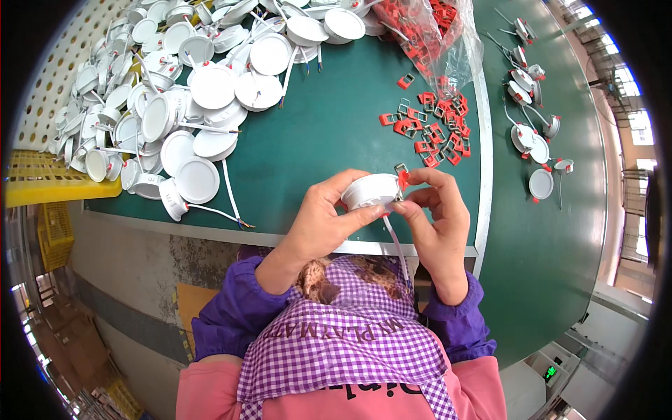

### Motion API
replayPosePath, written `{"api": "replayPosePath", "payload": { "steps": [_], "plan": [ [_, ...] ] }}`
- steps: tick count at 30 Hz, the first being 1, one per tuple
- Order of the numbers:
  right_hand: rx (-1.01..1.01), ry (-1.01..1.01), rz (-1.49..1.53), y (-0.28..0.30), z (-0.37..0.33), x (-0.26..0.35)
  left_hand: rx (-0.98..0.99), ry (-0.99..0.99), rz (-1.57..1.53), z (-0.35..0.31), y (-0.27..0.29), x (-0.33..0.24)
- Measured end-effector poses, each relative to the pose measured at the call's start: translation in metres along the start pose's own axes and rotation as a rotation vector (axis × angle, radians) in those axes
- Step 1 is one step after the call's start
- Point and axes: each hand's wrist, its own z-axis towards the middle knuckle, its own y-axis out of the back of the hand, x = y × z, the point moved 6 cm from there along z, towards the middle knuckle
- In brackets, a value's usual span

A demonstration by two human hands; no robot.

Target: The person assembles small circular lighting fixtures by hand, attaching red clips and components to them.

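A round white downlight (pixel 369 190) is held up over the front edge of the green table, its pale cable hanging down. My left hand (pixel 318 220) grips its rim between thumb and fingers. On the opposite side, my right hand (pixel 439 217) pinches a red spring clip (pixel 402 180) with metal wire against the light's edge. Whether that clip is seated cannot be made out. Beyond my right hand lies a loose scatter of red clips (pixel 435 126) with metal loops.
A big heap of white downlights (pixel 210 87) with cables covers the left of the table (pixel 322 119), by a yellow crate (pixel 63 178). A clear plastic bag of red clips (pixel 434 35) stands at the back. Past a metal rail, more lights (pixel 540 183) lie on a green surface (pixel 546 266).
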Motion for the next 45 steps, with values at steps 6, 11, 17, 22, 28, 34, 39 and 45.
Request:
{"api": "replayPosePath", "payload": {
  "steps": [6, 11, 17, 22, 28, 34, 39, 45],
  "plan": [
    [0.002, -0.266, 0.247, 0.002, -0.013, -0.016, 0.061, -0.044, 0.056, -0.001, -0.006, -0.003],
    [0.161, -0.439, 0.332, 0.005, -0.015, -0.035, 0.153, 0.228, -0.084, -0.005, -0.018, 0.024],
    [-0.23, -0.378, 0.411, 0.086, -0.006, -0.093, 0.114, -0.109, 0.418, 0.048, -0.02, 0.0],
    [-0.786, -0.363, 0.912, 0.172, -0.016, -0.147, -0.367, -0.577, 1.326, 0.136, 0.016, -0.048],
    [-0.181, -0.393, 0.2, 0.068, -0.002, -0.092, -0.477, -0.567, 1.768, 0.22, 0.05, -0.038],
    [0.026, 0.129, -0.587, -0.001, 0.026, -0.036, -0.443, -0.567, 1.888, 0.229, 0.06, -0.038],
    [0.231, 0.047, -0.62, -0.012, 0.033, -0.044, -0.553, -0.817, 1.5, 0.186, 0.046, -0.079],
    [0.04, -0.04, -0.161, 0.013, 0.04, -0.044, -0.477, -0.553, 0.325, 0.101, 0.027, -0.093]
  ]
}}
